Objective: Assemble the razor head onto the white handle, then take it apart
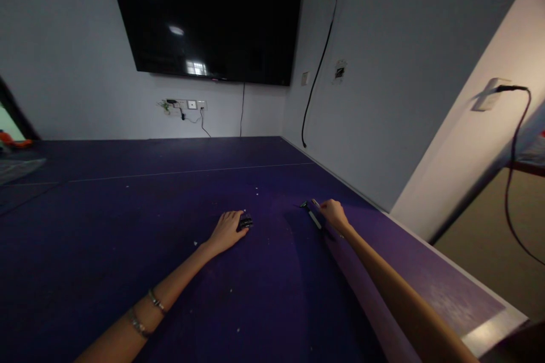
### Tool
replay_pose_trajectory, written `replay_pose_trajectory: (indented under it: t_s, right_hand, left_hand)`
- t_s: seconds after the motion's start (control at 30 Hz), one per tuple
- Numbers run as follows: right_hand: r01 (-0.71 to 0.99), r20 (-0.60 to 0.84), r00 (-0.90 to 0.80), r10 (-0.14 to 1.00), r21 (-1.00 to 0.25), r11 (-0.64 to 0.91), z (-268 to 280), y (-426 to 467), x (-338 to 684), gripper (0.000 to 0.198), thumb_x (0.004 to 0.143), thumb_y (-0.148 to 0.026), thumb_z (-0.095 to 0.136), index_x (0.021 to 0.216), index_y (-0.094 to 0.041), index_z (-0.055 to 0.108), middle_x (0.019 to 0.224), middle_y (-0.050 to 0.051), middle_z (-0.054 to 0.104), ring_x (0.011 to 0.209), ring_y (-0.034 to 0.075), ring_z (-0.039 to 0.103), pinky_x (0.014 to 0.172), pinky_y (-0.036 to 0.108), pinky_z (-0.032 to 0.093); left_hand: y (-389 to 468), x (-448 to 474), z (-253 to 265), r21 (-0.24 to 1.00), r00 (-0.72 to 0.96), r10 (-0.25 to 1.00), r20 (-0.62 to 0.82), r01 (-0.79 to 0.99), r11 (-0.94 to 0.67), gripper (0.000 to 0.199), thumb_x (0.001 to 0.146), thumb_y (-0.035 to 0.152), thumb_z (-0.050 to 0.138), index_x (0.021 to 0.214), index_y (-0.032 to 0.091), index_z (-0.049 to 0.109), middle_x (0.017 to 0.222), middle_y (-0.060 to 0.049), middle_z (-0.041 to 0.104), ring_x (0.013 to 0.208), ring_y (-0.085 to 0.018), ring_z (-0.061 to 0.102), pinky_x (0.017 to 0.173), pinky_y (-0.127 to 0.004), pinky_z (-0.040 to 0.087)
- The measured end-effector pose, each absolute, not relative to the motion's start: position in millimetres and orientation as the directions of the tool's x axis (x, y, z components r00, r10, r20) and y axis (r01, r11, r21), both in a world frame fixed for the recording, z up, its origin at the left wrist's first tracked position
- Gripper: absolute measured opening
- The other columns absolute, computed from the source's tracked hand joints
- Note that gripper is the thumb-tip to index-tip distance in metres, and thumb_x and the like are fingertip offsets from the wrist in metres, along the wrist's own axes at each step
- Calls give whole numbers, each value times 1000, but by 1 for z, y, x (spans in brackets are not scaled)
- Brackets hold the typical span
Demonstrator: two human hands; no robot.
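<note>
My left hand (227, 231) rests on the purple tabletop (264, 295), its thumb and fingers closed around the sides of a small black blocky part (246, 220). The part lies flat, and its fine details are too small to read. To the right, my right hand (334, 213) is raised a little over the table with its fingers pinched together. A small, pale-tipped piece (315, 203) sticks out from those fingertips; its kind cannot be made out. Just left of that hand is a slim tool (313, 216) with a dark head and a light, straight shaft.
Small white bits (256, 188) are scattered over the table. A black cable (318, 68) hangs down the right wall to near the tabletop. A large television (213, 17) is mounted above wall sockets (192, 105). Clear plastic (19, 169) and an orange object (15, 140) sit far left.
</note>
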State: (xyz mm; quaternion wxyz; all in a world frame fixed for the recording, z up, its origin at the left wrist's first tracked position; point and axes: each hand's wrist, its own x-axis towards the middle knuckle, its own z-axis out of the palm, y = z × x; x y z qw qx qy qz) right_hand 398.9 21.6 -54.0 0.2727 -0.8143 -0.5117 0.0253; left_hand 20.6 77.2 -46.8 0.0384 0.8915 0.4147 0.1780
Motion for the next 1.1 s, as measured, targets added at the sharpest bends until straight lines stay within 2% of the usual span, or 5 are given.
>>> replay_pose_trajectory:
  t_s: [0.4,0.77,0.87,0.93,1.1]
  right_hand:
    - [837,239,456,857,-441,-322,-61,28,399,22,74,-22,56,83,-15,74,82,14,72,77,24,67,59,23,43]
    - [844,356,363,861,-516,-143,-33,17,388,35,78,-35,55,102,-14,69,90,10,71,81,22,66,70,27,48]
    - [856,395,234,888,-516,4,-13,14,367,33,75,-34,59,102,-17,68,90,8,70,81,20,64,74,28,48]
    - [836,414,23,910,-507,209,-2,8,346,36,73,-36,63,104,-18,67,94,8,67,80,19,62,76,30,48]
    - [701,282,-337,898,-562,439,9,-16,292,69,62,-43,73,125,-23,51,115,9,57,88,18,59,76,33,48]
  left_hand:
    - [81,20,-53,236,603,728,326,693,-681,39,81,27,50,117,14,49,116,-11,57,108,-23,51,95,-37,36]
    - [87,20,-55,479,532,741,411,565,-672,32,73,23,59,103,16,49,101,-9,59,95,-23,56,86,-39,43]
    - [75,27,-43,495,555,693,460,488,-719,35,74,23,60,106,18,47,104,-8,57,98,-22,54,88,-38,43]
    - [63,34,-32,468,598,637,486,437,-768,38,73,23,62,107,19,46,107,-7,55,101,-22,52,91,-39,41]
    - [31,50,-10,405,692,508,513,326,-854,41,72,25,66,108,21,46,111,-7,54,106,-22,49,94,-40,38]
